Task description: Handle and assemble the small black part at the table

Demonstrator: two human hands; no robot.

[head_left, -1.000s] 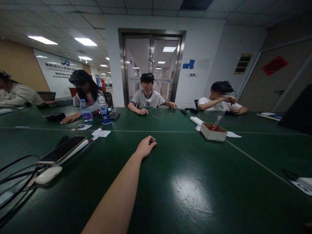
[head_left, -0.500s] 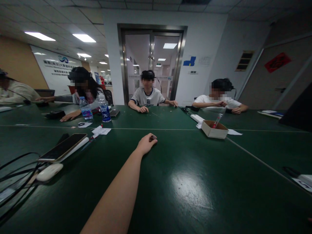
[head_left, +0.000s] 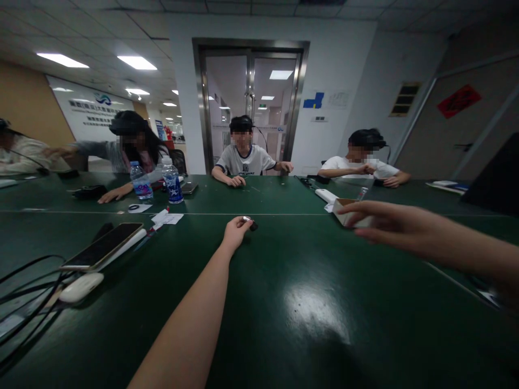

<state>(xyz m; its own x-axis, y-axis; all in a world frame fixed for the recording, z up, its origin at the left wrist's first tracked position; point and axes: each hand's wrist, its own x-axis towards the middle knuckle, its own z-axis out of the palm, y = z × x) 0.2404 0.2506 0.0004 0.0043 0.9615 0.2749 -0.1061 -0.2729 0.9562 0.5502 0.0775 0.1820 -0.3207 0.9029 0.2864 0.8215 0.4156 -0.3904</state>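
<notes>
That left hand (head_left: 235, 232) should steady the small dark object (head_left: 254, 225) in its grip, while the unclenched right hand (head_left: 395, 222) mustn't knock the box (head_left: 338, 215)

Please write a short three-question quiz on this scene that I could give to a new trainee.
1. True or false: the left hand holds a small dark object.
2. Which of these is the right hand nearest to in the picture?
A) the phone
B) the open box
C) the glass doors
3. Fill in the number: ___ plastic bottles stand on the green table.

Key:
1. True; its fingers are closed around it.
2. B; the blurred fingers overlap the box in view, though contact cannot be told.
3. Two.
</notes>
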